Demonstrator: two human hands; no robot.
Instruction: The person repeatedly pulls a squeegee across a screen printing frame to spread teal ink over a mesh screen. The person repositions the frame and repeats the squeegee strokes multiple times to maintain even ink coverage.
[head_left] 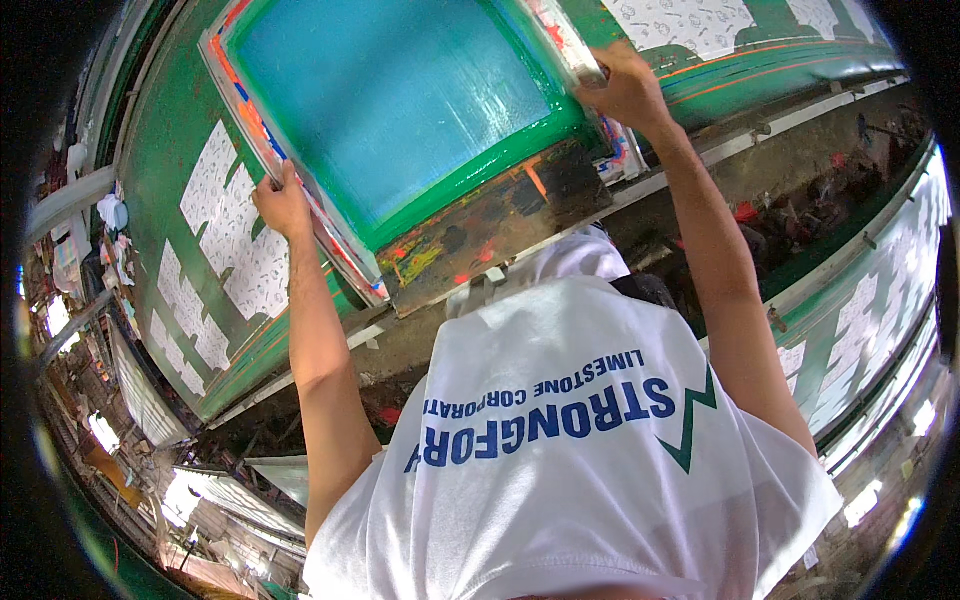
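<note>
Between my two hands is a screen-printing frame (245,105) with pale, paint-smeared sides. Blue mesh (390,100) fills it, bordered in green, with a wet-looking green band along the near side. My left hand (284,206) is closed on the frame's left side, its thumb lying over the edge. On the right side, my right hand (624,90) grips the frame higher up, fingers curled around the rail. A dark board (490,225), stained with yellow, red and orange paint, lies across the frame's near end. What lies under the mesh is hidden.
White printed pieces (235,225) lie in rows on the long green table (160,130), with more at the far right (685,25). A pale rail (740,150) runs along the table's near edge. Another green table (860,310) with white pieces stands to the right.
</note>
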